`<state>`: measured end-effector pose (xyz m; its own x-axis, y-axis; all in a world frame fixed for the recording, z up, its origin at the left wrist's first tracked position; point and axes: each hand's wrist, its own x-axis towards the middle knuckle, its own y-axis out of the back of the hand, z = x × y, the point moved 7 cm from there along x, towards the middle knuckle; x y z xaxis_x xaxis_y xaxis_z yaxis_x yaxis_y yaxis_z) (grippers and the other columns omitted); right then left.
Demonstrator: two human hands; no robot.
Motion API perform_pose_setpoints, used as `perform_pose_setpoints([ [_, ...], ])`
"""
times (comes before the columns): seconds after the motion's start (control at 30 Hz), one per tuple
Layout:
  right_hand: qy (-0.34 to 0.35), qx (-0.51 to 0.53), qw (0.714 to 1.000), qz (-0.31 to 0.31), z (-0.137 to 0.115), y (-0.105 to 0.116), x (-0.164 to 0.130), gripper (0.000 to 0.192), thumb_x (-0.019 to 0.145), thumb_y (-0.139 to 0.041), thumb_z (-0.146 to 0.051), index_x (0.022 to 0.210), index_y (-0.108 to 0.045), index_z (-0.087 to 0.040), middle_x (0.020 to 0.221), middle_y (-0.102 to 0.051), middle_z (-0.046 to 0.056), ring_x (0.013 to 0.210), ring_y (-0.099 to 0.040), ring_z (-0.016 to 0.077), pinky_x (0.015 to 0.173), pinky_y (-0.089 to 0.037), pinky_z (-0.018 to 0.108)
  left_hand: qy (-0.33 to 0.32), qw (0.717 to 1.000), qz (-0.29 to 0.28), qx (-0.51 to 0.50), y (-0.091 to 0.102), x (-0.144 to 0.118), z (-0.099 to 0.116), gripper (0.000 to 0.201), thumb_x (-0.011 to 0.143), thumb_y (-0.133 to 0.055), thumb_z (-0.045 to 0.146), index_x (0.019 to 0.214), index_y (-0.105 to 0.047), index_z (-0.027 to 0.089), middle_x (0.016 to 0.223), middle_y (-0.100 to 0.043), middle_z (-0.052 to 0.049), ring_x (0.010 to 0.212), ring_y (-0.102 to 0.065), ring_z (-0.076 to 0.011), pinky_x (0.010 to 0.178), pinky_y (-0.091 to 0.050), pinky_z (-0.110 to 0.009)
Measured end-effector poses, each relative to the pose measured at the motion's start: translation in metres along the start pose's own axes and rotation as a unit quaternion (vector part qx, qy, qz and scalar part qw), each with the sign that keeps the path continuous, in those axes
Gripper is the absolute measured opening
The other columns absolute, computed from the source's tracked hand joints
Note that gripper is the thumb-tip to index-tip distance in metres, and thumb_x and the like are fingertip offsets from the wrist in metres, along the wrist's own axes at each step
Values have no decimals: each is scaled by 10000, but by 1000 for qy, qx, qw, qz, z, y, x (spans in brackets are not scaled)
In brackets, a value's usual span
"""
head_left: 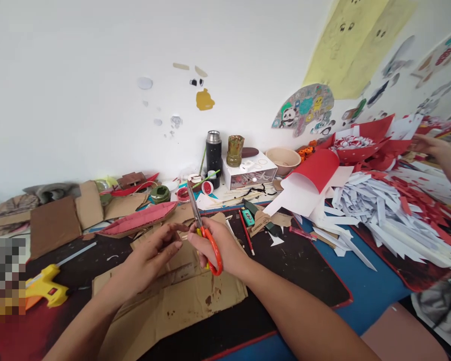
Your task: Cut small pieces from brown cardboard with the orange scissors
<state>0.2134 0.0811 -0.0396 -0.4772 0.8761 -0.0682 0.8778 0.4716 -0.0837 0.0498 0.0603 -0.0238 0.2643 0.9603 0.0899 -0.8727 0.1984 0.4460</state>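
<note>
My right hand [220, 248] grips orange-handled scissors [206, 235], blades pointing up and away from me. My left hand [156, 253] is next to it, fingertips pinched at the scissors' pivot; whatever small thing it pinches is too small to make out. Both hands hover over a stained sheet of brown cardboard [180, 306] lying on a dark mat [296, 265]. A red-painted cardboard boat shape [139, 220] lies just beyond my left hand.
A yellow glue gun [47, 288] lies at the left. Cardboard scraps [56, 220], a black flask [213, 150], a jar [235, 150], a white box [250, 173] and a bowl [283, 159] line the wall. White and red paper strips [383, 210] pile at right, where another person's hand [430, 145] reaches.
</note>
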Motion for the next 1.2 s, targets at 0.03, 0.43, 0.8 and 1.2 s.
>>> perform_pose_setpoints([
  [0.03, -2, 0, 1000, 0, 0, 0, 0, 349, 924, -795, -500, 1001, -582, -236, 519, -527, -112, 378, -534, 115, 362, -402, 190, 0, 1000, -1, 0, -1, 0, 0, 379, 1041, -625, 515, 1331, -695, 282, 1121, -768, -65, 994, -727, -241, 919, -600, -357],
  [0.43, -33, -15, 999, -12, 0, -1, 1, 403, 926, -793, -542, 1084, -643, -203, 554, -540, -109, 385, -545, 110, 348, -400, 183, -26, 995, 22, 95, -4, -3, 9, 331, 1070, -524, 499, 1271, -681, 287, 1075, -797, -56, 958, -771, -247, 855, -621, -328],
  [0.8, -14, -9, 999, -31, 7, -4, 2, 240, 989, -709, -391, 1097, -601, -206, 552, -531, -116, 369, -517, 107, 353, -400, 187, 6, 999, -3, 31, -4, -1, -3, 385, 1061, -558, 527, 1306, -695, 264, 984, -774, -42, 793, -700, -204, 728, -587, -297],
  [1.2, -4, 15, 1000, -4, 6, -1, 5, 300, 962, -735, -466, 974, -546, -233, 532, -539, -118, 361, -516, 110, 349, -407, 186, 54, 996, 68, -30, -12, 6, -4, 418, 934, -709, 635, 997, -725, 223, 856, -772, -44, 705, -687, -206, 655, -569, -321],
])
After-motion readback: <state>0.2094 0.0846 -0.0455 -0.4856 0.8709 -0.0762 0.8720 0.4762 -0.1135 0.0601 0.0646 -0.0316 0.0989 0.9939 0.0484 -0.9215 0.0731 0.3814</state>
